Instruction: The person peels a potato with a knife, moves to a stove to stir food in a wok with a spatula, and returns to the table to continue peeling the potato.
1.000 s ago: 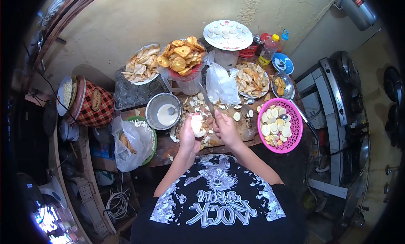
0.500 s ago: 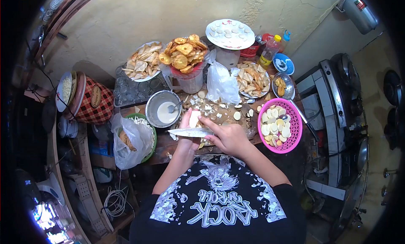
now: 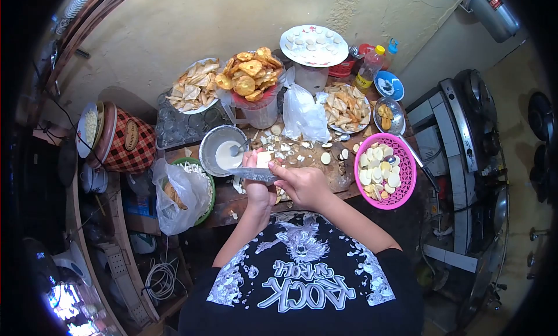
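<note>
My left hand (image 3: 260,191) holds a pale peeled piece (image 3: 264,159) above the table's front part, its fingers wrapped round it. A knife (image 3: 254,174) lies across in front of the piece, its blade pointing left. My right hand (image 3: 303,186) is closed round the knife's handle end, with its thumb and finger near the piece. Peelings and pale slices (image 3: 300,150) are scattered on the wooden table behind the hands. Just left of them is a grey pot (image 3: 207,156) with white liquid and a spoon. The knife's handle is hidden by my right hand.
A pink basket (image 3: 411,174) with pale slices is at the right. Behind stand fried slices (image 3: 246,76), plates of folded wrappers (image 3: 190,87), a white bag (image 3: 303,116), a raised plate (image 3: 314,58) and bottles (image 3: 369,69). A plastic bag (image 3: 172,202) and green basket (image 3: 211,203) are at left.
The knife has moved up and slightly left, and its blade has turned. My right hand has shifted left, its fingers more bent. The piece in my left hand has tilted.
</note>
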Tool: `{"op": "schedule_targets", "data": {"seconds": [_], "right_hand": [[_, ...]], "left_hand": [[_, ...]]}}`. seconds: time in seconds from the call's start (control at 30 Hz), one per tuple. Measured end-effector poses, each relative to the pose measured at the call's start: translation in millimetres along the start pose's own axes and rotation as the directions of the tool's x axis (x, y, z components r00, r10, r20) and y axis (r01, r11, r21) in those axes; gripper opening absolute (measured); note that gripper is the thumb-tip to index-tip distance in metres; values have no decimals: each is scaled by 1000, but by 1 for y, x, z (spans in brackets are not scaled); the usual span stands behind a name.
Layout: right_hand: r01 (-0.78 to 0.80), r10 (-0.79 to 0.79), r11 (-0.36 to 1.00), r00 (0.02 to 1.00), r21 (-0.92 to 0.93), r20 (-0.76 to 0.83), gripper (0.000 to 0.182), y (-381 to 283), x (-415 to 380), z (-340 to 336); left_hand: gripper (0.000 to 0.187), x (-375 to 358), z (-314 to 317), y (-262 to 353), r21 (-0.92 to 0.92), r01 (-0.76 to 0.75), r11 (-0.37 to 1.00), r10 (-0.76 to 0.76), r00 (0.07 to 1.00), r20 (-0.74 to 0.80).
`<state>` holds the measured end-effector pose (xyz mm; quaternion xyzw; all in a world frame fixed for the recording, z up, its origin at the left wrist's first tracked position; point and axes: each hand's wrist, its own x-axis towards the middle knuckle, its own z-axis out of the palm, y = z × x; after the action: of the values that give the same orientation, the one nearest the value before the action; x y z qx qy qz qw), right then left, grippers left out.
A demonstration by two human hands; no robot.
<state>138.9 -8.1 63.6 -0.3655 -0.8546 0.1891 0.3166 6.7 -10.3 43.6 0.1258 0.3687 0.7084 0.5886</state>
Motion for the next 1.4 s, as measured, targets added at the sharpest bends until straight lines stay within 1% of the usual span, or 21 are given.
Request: {"op": "schedule_targets", "data": {"seconds": [0.03,0.13,0.17,0.2,0.23,0.3,0.37,0.43,0.53,0.57,0.67,0.77,0.87,0.9,0.93,1.03,1.13,1.2,1.27,1.33,1.4], "right_hand": [[-4,4,1000,999,6,-33,36,1,-1,5],[-26,212,890,908,455,-362,30,-2,6,37],[-128,339,724,922,678,-188,31,0,3,36],[-248,451,500,893,830,-5,32,0,1,33],[-261,474,297,875,919,95,33,6,1,32],[-293,458,216,873,932,168,42,18,5,27],[-351,388,551,911,757,140,45,20,1,11],[-330,311,831,943,448,119,50,15,0,-7],[-513,485,839,856,183,178,49,20,-10,-18],[-641,621,735,768,223,160,46,27,-15,-15],[-650,681,732,711,203,-179,43,73,-63,23],[-858,860,508,498,80,-111,38,84,-89,32],[-841,799,540,522,-26,-300,37,102,-116,55],[-865,838,502,490,-11,-241,38,101,-115,52],[-851,819,524,515,-36,-254,39,103,-113,53],[-814,775,570,577,-110,-257,43,110,-115,63],[-682,589,697,721,-222,-366,41,110,-107,65],[-673,558,717,710,-181,-430,38,94,-103,57],[-654,568,753,699,-67,-435,35,79,-113,47],[-652,571,756,700,-59,-429,29,68,-144,50],[-641,573,767,701,-24,-424,26,54,-180,52]], "left_hand": [[20,1,0,-1,12,-30,999,30,1000,1],[21,15,-6,-15,-14,-85,996,83,988,-128],[26,20,-11,-16,-48,-78,996,72,990,-118],[27,19,-8,-12,-61,-14,998,8,995,-100],[29,15,-3,-5,-71,50,996,-55,995,-81],[32,15,-4,0,-118,163,980,-170,984,-49],[33,17,-8,1,-114,236,965,-245,967,-75],[33,23,-15,-1,-131,308,942,-318,946,-64],[32,25,-26,-9,-6,282,959,-282,955,-97],[29,28,-33,-14,58,280,958,-272,956,-113],[28,35,-55,-32,256,245,935,-230,969,-85],[35,40,-74,-59,598,128,791,-165,986,7],[36,44,-86,-82,797,-54,601,-107,983,148],[36,43,-84,-84,827,-166,537,-60,971,233],[37,45,-80,-87,839,-280,467,-16,946,325],[41,50,-75,-89,859,-424,285,-31,892,451],[42,57,-80,-96,869,-461,181,-73,874,480],[41,56,-83,-99,870,-458,183,-120,868,483],[40,54,-86,-112,856,-492,158,-83,857,508],[40,44,-84,-116,858,-496,131,-43,862,505],[41,40,-87,-121,826,-561,52,85,827,556]]}}
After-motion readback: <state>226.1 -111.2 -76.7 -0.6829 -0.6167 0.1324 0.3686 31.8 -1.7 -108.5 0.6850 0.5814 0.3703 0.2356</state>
